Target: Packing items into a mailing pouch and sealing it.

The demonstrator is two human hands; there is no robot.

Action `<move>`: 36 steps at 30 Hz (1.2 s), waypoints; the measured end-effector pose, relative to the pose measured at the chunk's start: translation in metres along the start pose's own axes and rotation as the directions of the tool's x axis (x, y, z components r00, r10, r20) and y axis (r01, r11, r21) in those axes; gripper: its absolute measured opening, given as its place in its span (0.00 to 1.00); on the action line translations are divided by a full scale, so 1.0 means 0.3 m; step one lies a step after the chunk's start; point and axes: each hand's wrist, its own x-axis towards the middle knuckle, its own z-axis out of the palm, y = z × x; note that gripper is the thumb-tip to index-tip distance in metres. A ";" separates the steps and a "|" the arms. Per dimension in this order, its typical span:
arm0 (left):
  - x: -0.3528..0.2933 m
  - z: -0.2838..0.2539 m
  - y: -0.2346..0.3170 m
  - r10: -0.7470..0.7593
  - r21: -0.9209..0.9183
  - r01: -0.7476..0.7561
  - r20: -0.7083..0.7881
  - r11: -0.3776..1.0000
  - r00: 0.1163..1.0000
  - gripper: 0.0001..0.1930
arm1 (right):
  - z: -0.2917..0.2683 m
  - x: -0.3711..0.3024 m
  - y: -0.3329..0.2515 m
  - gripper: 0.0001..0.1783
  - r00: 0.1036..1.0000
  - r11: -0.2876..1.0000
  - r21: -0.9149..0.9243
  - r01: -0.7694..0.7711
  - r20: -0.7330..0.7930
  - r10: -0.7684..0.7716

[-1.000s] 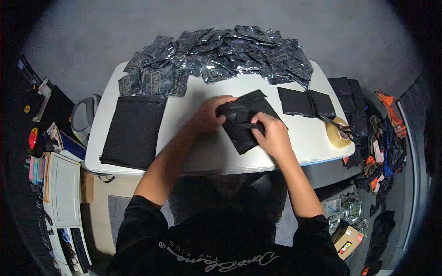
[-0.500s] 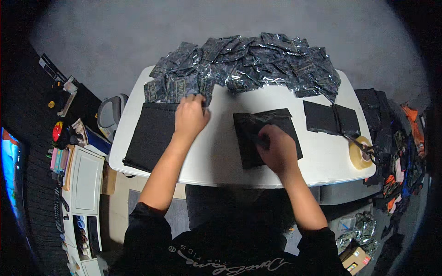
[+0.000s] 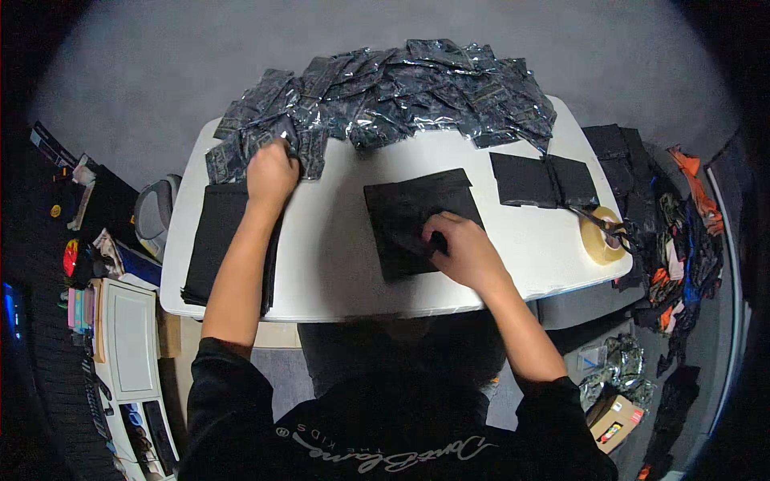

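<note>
On the table (image 3: 525, 248), a flat black bag (image 3: 401, 212) is touched by the right hand (image 3: 467, 250); at ten o'clock from it, glossy-wrapped packets (image 3: 311, 151) by the left hand (image 3: 273, 173) — both hands' fingers curled, grips cannot be told. Through overlap, extra packets could be dragged along.

Black stack (image 3: 214, 240) partly hidden behind the left forearm (image 3: 243, 272), shirt (image 3: 385, 405) cut off below
</note>
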 end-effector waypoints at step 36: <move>-0.531 -0.235 0.192 0.089 -0.558 -0.038 0.064 0.829 0.994 0.21 | -0.041 0.234 0.161 0.10 0.988 0.988 -0.041 0.148 -0.045 -0.150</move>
